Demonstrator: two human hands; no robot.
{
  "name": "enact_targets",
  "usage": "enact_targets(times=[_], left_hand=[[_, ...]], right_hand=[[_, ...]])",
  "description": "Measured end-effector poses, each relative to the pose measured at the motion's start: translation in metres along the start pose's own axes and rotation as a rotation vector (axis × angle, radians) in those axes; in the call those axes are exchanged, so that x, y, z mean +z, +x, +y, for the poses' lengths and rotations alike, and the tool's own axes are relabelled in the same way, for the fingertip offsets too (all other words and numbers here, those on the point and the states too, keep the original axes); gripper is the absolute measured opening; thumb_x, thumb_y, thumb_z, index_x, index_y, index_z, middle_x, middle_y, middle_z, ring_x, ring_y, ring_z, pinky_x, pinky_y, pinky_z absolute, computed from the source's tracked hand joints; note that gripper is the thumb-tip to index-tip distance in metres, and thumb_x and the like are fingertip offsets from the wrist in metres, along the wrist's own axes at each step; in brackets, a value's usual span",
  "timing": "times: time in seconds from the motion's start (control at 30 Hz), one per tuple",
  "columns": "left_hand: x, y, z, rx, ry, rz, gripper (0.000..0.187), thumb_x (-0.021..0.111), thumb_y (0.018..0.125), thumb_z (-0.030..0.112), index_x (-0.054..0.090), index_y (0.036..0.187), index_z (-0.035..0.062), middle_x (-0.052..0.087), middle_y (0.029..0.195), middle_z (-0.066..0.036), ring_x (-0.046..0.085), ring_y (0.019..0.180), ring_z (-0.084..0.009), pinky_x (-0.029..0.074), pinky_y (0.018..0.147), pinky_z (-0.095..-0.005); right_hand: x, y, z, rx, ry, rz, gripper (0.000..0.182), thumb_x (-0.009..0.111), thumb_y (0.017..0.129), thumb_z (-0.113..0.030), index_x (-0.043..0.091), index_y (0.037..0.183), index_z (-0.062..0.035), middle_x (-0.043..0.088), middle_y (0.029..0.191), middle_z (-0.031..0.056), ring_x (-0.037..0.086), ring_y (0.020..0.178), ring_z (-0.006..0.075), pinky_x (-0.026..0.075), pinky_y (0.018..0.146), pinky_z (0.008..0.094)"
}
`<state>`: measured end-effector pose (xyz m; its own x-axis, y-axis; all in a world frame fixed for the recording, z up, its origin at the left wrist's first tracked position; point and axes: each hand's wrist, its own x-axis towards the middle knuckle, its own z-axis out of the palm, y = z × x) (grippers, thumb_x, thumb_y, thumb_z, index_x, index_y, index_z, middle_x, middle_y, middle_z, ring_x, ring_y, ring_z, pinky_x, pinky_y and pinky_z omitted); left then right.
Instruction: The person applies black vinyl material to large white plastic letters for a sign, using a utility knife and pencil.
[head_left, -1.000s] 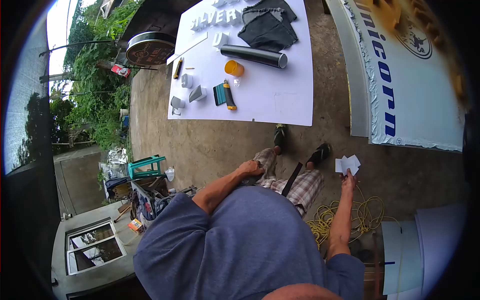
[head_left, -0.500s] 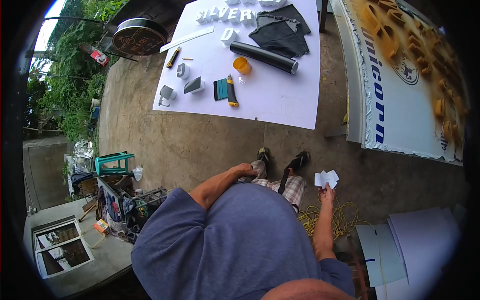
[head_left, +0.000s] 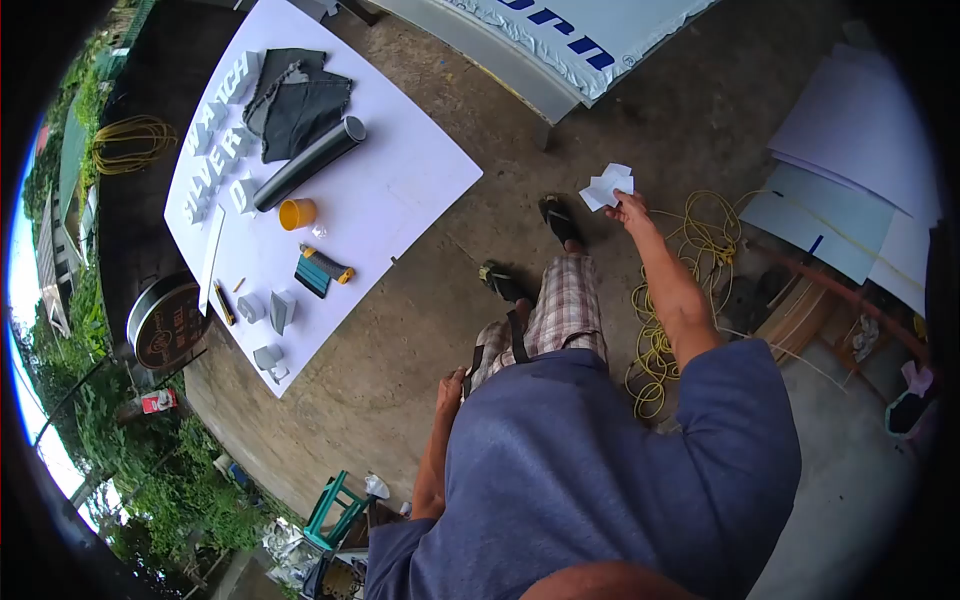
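My right hand (head_left: 628,210) is stretched forward over the concrete floor, its fingers closed on several white paper pieces (head_left: 607,187) fanned out at the fingertips. Down by my left hip is my left hand (head_left: 452,390), curled beside the plaid shorts (head_left: 566,305) and a black strap (head_left: 474,369). Whatever its fingers hold is too small to make out. Below the right forearm lies a tangle of yellow cord (head_left: 655,345). Both hands are apart from the white table (head_left: 420,180).
On the table are a black roll (head_left: 310,163), dark cloth (head_left: 290,105), a yellow cup (head_left: 297,213), a cutter (head_left: 327,263), a teal squeegee (head_left: 311,276) and white letters (head_left: 212,170). A sign panel (head_left: 560,40) stands ahead; sheets (head_left: 850,140) lie at right. A green stool (head_left: 333,510) is lower left.
My view has turned right, so the table has shifted left and tilted. My right hand, still with the papers, appears higher in view; the left stays by the hip. My feet have stepped apart.
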<state>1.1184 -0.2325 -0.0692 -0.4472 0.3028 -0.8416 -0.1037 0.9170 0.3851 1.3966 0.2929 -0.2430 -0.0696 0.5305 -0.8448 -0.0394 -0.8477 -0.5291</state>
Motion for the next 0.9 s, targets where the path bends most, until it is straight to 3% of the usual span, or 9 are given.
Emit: enact_targets(times=[0.07,0.3,0.5,0.57,0.6,0.73,0.8,0.87,0.9], left_hand=[[0.014,0.037,-0.118,-0.18,0.147,0.11,0.057,0.055,0.097,0.047,0.069,0.107,-0.0061,0.069,0.084,-0.014,0.06,0.08,-0.0206,0.048,0.074,-0.0404],[0.004,0.023,0.056,-0.149,0.315,-0.028,0.057,0.054,0.097,0.048,0.069,0.107,-0.006,0.069,0.083,-0.014,0.06,0.08,-0.0206,0.048,0.073,-0.0408],[0.028,0.034,0.111,-0.136,0.319,-0.099,0.057,0.053,0.098,0.048,0.069,0.106,-0.0059,0.068,0.083,-0.015,0.06,0.079,-0.0207,0.048,0.073,-0.0411],[0.031,0.041,0.125,-0.116,0.314,-0.112,0.057,0.052,0.098,0.048,0.069,0.106,-0.0059,0.068,0.083,-0.015,0.059,0.079,-0.0207,0.048,0.072,-0.0412],[0.032,0.042,0.129,-0.11,0.316,-0.125,0.057,0.052,0.098,0.048,0.069,0.106,-0.0058,0.068,0.082,-0.015,0.059,0.079,-0.0207,0.048,0.072,-0.0413],[0.033,0.036,0.116,-0.081,0.319,-0.21,0.058,0.051,0.098,0.048,0.069,0.105,-0.0058,0.068,0.082,-0.015,0.059,0.079,-0.0207,0.048,0.072,-0.0415],[0.037,0.033,0.126,-0.053,0.298,-0.233,0.058,0.051,0.098,0.049,0.069,0.105,-0.0057,0.067,0.082,-0.015,0.059,0.079,-0.0207,0.048,0.072,-0.0416],[0.035,0.021,0.123,-0.034,0.276,-0.248,0.058,0.051,0.098,0.049,0.069,0.105,-0.0057,0.067,0.082,-0.015,0.059,0.079,-0.0207,0.048,0.072,-0.0417],[0.035,0.017,0.12,-0.021,0.26,-0.254,0.058,0.051,0.098,0.049,0.069,0.105,-0.0057,0.067,0.081,-0.015,0.059,0.079,-0.0207,0.048,0.072,-0.0418]], right_hand=[[0.007,0.03,-0.014,-0.062,0.004,-0.028,0.028,0.068,0.095,-0.016,0.06,0.118,-0.0024,0.072,0.093,0.0142,0.073,0.069,0.0277,0.061,0.051,0.037],[0.055,0.12,-0.099,-0.141,0.105,0.089,0.026,0.067,0.092,-0.009,0.064,0.114,0.0034,0.07,0.093,0.0168,0.072,0.062,0.0288,0.061,0.048,0.0366],[0.079,0.206,-0.156,-0.325,0.081,0.017,0.034,0.07,0.092,-0.019,0.062,0.121,-0.0028,0.068,0.108,0.0139,0.073,0.087,0.0277,0.064,0.061,0.0402],[0.088,0.224,-0.177,-0.214,0.254,-0.177,0.037,0.071,0.092,-0.015,0.056,0.124,-0.0014,0.067,0.092,0.0166,0.072,0.07,0.0283,0.06,0.05,0.0382],[0.078,0.274,-0.159,-0.406,-0.095,-0.342,0.041,0.073,0.093,-0.025,0.055,0.124,-0.0058,0.068,0.093,0.016,0.072,0.077,0.0288,0.06,0.057,0.0403],[0.058,0.251,-0.151,0.031,0.078,-0.32,0.044,0.073,0.093,-0.033,0.055,0.124,-0.0062,0.069,0.095,0.0133,0.071,0.077,0.0274,0.058,0.062,0.0387],[0.053,0.182,-0.152,-0.196,-0.886,-0.109,0.023,0.073,0.083,-0.024,0.069,0.085,-0.0011,0.072,0.08,0.0167,0.073,0.075,0.0242,0.058,0.063,0.0405],[0.034,0.178,-0.091,-0.436,-1.24,-0.104,0.02,0.066,0.085,-0.027,0.071,0.088,-0.0077,0.069,0.069,0.0109,0.068,0.055,0.0218,0.055,0.055,0.0363],[0.025,0.139,-0.08,-0.18,-1.08,-0.153,0.019,0.064,0.086,-0.025,0.071,0.092,-0.0081,0.07,0.071,0.0098,0.069,0.057,0.021,0.056,0.054,0.0366]])
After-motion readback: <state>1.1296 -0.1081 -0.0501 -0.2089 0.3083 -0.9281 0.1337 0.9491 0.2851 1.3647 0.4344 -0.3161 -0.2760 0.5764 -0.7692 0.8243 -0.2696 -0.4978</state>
